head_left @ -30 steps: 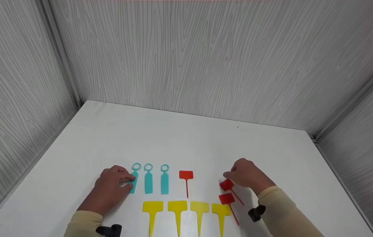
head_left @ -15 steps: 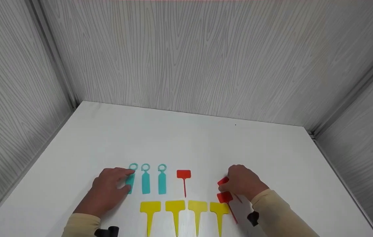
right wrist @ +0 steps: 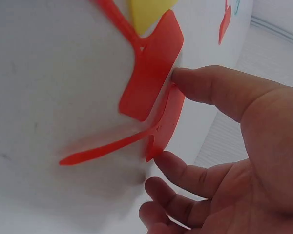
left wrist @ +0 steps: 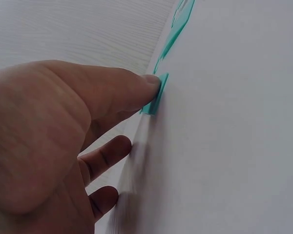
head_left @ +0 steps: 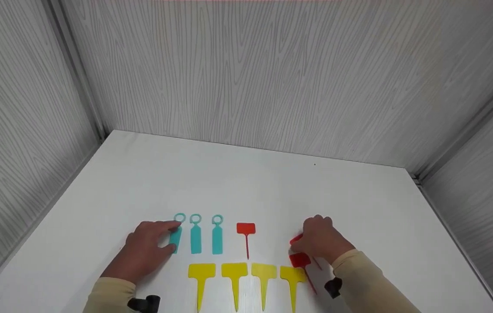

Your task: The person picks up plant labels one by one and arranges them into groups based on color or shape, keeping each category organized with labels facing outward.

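My left hand [head_left: 144,250] pinches the leftmost teal ring-topped plant tag [head_left: 175,240] between thumb and index finger; in the left wrist view the thumb [left wrist: 149,84] lies against that tag's edge. Two more teal tags [head_left: 195,241] lie to its right. With thumb and index finger at its ends, my right hand [head_left: 322,239] grips a red T-shaped plant label [right wrist: 171,119], mostly hidden by the hand in the head view. Just nearer to me lies a second red label [right wrist: 154,68], slanted. A third red label [head_left: 246,228] lies straight in the middle.
Several yellow T-shaped plant labels [head_left: 201,270] form a row along the near side; the rightmost yellow label [head_left: 292,274] meets the slanted red one. White table [head_left: 229,178] extends behind the labels to grey wood-grain panels [head_left: 246,78] on three sides.
My right hand has come down onto the farther of the two right-hand red labels and taken hold of it. My left index finger has shifted up the teal tag towards its ring.
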A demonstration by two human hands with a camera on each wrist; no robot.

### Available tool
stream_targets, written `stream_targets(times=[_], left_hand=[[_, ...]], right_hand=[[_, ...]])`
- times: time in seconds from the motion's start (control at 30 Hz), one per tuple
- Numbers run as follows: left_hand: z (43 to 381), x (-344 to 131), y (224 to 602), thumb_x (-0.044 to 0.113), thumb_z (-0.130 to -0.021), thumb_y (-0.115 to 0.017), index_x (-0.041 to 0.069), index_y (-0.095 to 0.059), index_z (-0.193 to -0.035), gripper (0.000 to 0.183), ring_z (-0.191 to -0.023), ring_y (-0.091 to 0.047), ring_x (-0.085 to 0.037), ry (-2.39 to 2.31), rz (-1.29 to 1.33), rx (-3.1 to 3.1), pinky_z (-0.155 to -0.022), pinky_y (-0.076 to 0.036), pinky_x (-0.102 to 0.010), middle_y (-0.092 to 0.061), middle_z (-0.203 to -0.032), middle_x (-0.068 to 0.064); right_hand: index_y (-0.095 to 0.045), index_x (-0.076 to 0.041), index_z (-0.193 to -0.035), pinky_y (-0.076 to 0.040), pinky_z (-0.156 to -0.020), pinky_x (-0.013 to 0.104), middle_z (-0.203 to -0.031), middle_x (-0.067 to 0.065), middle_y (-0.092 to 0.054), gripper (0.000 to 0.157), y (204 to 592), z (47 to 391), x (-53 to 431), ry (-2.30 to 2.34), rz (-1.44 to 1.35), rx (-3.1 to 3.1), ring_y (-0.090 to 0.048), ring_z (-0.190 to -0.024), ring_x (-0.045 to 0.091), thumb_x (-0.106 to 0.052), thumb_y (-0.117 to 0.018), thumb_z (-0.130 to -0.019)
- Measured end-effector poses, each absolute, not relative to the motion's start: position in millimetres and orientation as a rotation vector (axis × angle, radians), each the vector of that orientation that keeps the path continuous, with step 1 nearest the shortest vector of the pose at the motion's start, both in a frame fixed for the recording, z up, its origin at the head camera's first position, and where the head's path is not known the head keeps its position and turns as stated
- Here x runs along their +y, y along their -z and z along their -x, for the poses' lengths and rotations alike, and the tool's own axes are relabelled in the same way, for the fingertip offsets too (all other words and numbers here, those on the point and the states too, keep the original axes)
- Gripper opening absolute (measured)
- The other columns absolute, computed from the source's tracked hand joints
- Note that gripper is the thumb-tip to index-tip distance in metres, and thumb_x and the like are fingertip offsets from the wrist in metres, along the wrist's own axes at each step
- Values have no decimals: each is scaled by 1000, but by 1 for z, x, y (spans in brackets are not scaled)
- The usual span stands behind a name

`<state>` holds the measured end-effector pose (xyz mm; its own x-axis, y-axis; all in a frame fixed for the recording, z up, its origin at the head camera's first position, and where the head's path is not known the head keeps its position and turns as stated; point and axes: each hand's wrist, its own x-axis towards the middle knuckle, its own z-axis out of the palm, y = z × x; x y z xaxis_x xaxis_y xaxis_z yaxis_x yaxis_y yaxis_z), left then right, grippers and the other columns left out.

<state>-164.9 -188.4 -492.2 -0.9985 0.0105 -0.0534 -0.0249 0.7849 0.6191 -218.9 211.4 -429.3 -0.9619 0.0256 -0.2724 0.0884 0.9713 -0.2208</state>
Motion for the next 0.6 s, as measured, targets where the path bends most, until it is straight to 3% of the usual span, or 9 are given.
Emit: stream_targets(times=[0.3,0.6], left_hand=[[166,-190,493,27,-91,-78,30,-58,-144,57,-139,-40,-34,-1034,35,2882,-113,-32,-66,-58,-143,3],[167,-191,492,24,-91,-77,30,-59,-144,56,-140,-40,-33,-1062,36,2870,-114,-33,-63,-55,-145,1]], right_hand=[[-63,-9,-98,-48,-83,54,-103,14,-52,44,416,227,186,243,-129,2863,-45,-105,34,-48,-73,-80],[-70,-14,-106,-49,-85,61,-110,16,-55,48,419,235,154,215,-168,2862,-45,-111,39,-55,-76,-80]])
